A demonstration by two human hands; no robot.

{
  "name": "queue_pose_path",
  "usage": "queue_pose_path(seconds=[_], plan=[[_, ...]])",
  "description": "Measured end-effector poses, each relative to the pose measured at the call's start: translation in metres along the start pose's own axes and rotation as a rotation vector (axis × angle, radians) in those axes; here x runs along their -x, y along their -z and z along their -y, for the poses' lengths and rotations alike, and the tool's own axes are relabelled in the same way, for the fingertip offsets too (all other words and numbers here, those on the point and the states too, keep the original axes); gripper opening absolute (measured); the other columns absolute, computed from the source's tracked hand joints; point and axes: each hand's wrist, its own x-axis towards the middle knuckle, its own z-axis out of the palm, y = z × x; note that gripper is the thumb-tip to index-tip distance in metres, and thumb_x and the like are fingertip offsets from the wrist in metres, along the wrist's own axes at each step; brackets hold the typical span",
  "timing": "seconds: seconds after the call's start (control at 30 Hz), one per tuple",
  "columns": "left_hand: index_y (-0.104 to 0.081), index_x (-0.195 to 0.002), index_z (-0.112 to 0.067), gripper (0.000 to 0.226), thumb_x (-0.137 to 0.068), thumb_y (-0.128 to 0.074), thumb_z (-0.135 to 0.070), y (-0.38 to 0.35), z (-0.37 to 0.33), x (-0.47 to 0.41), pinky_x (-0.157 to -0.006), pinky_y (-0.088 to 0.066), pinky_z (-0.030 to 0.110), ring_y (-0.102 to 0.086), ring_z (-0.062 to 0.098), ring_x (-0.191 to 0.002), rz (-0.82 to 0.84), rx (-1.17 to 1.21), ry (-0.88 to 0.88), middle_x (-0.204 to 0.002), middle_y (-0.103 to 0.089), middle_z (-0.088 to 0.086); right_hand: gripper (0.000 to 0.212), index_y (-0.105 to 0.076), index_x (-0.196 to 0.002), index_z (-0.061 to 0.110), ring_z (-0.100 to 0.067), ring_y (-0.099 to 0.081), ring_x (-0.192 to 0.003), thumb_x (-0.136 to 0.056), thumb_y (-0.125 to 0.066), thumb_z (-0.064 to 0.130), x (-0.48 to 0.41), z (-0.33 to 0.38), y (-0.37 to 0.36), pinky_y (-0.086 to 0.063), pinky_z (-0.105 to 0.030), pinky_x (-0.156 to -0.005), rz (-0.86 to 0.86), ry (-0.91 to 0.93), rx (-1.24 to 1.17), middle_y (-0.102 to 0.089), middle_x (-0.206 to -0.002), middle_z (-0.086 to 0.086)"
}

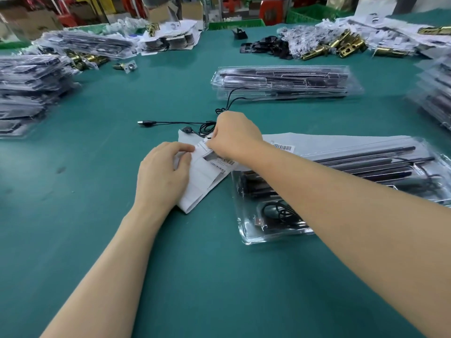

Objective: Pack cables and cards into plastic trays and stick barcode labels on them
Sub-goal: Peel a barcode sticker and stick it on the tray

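A white strip of barcode labels (203, 176) lies on the green table in front of me. My left hand (163, 174) holds the strip down, its thumb and fingers pinching the near-left edge. My right hand (235, 135) pinches a label at the strip's far end, fingers curled. To the right, under my right forearm, a clear plastic tray (273, 230) holds black bars and a coiled cable, with a white card (341, 142) bearing a barcode label (283, 147) over it. A loose black USB cable (170, 123) trails left from behind my right hand.
A second filled clear tray (285, 81) lies beyond the hands. Stacks of packed trays (29, 91) stand at the left, and more packed trays (436, 93) at the right edge. Brass hardware and bagged parts (334, 45) crowd the far side. Green crates (312, 12) stand behind.
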Motion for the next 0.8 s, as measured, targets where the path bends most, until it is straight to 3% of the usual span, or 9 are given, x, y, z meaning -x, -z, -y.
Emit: queue_pose_path(seconds=[0.03,0.13,0.27,0.37,0.47,0.6,0.67,0.73,0.8], plan=[[-0.075,-0.111,-0.026,0.023,-0.099,-0.056,-0.019,0.001,0.0,0.0,-0.1,-0.046,0.04,-0.059,0.014,-0.113,0.001,0.003,0.003,-0.114,-0.07,-0.011,0.007,-0.069,-0.08,0.013,-0.027,-0.063,-0.077,-0.086,-0.067,0.01,0.001,0.0,0.003,-0.045,-0.028,-0.057,-0.007,-0.004,-0.002,-0.066,-0.081,-0.002],[-0.075,-0.108,-0.029,0.022,-0.098,-0.058,-0.02,0.001,0.0,0.0,-0.099,-0.046,0.045,-0.059,0.016,-0.112,0.006,-0.018,-0.003,-0.112,-0.07,-0.012,0.012,-0.076,-0.097,0.014,-0.025,-0.068,-0.087,-0.088,-0.069,0.012,0.004,-0.002,0.004,-0.054,-0.031,-0.068,-0.026,-0.009,-0.016,-0.073,-0.095,-0.002],[-0.074,-0.098,-0.028,0.013,-0.096,-0.062,-0.028,0.002,0.0,0.0,-0.096,-0.047,0.046,-0.059,0.017,-0.109,-0.027,-0.083,-0.078,-0.108,-0.069,-0.012,0.01,-0.074,-0.092,0.014,-0.026,-0.066,-0.083,-0.087,-0.068,0.008,0.008,-0.004,0.001,-0.05,-0.029,-0.064,-0.065,-0.016,-0.04,-0.071,-0.09,-0.003],[-0.07,-0.09,-0.022,0.018,-0.098,-0.061,-0.034,0.0,0.0,-0.002,-0.089,-0.047,0.041,-0.059,0.018,-0.099,-0.059,-0.071,-0.047,-0.099,-0.067,-0.009,0.009,-0.068,-0.08,0.012,-0.027,-0.058,-0.072,-0.083,-0.063,0.006,0.012,-0.006,0.0,-0.04,-0.027,-0.055,-0.059,-0.025,-0.057,-0.062,-0.075,-0.002],[-0.066,-0.077,-0.019,0.031,-0.099,-0.053,-0.037,0.003,0.0,-0.005,-0.078,-0.045,0.029,-0.057,0.008,-0.082,-0.203,0.236,0.137,-0.084,-0.066,-0.01,0.025,-0.045,-0.062,0.016,-0.025,-0.042,-0.061,-0.079,-0.059,0.004,0.013,-0.008,-0.002,-0.031,-0.026,-0.051,-0.019,-0.053,-0.101,-0.043,-0.06,-0.002],[-0.064,-0.067,-0.001,0.052,-0.099,-0.045,-0.038,0.012,0.003,-0.007,-0.059,-0.04,0.008,-0.054,-0.003,-0.06,-0.348,0.573,0.276,-0.064,-0.067,-0.013,0.027,-0.037,-0.062,0.016,-0.025,-0.036,-0.063,-0.08,-0.055,0.008,0.016,-0.008,-0.002,-0.032,-0.032,-0.058,0.037,-0.056,-0.201,-0.037,-0.06,-0.003],[-0.06,-0.06,-0.005,0.054,-0.099,-0.044,-0.039,0.011,0.002,-0.007,-0.065,-0.044,0.015,-0.057,0.002,-0.063,-0.283,0.595,0.285,-0.068,-0.071,-0.01,0.022,-0.041,-0.066,0.015,-0.023,-0.038,-0.066,-0.082,-0.056,0.012,0.017,-0.008,-0.002,-0.034,-0.034,-0.061,0.049,-0.048,-0.252,-0.045,-0.064,-0.009],[-0.055,-0.056,-0.012,0.055,-0.101,-0.044,-0.042,0.008,0.001,-0.006,-0.073,-0.047,0.027,-0.062,0.011,-0.071,-0.211,0.548,0.264,-0.077,-0.076,-0.005,0.012,-0.052,-0.073,0.015,-0.019,-0.046,-0.069,-0.084,-0.056,0.012,0.019,-0.009,-0.001,-0.041,-0.035,-0.063,0.054,-0.032,-0.306,-0.068,-0.08,-0.02],[-0.056,-0.057,-0.012,0.057,-0.103,-0.044,-0.043,0.005,0.001,-0.005,-0.069,-0.046,0.025,-0.063,0.01,-0.071,-0.173,0.475,0.234,-0.08,-0.077,-0.006,0.012,-0.061,-0.077,0.013,-0.012,-0.055,-0.061,-0.086,-0.055,0.007,0.02,-0.011,0.001,-0.05,-0.035,-0.061,0.061,-0.028,-0.392,-0.077,-0.085,-0.015]])
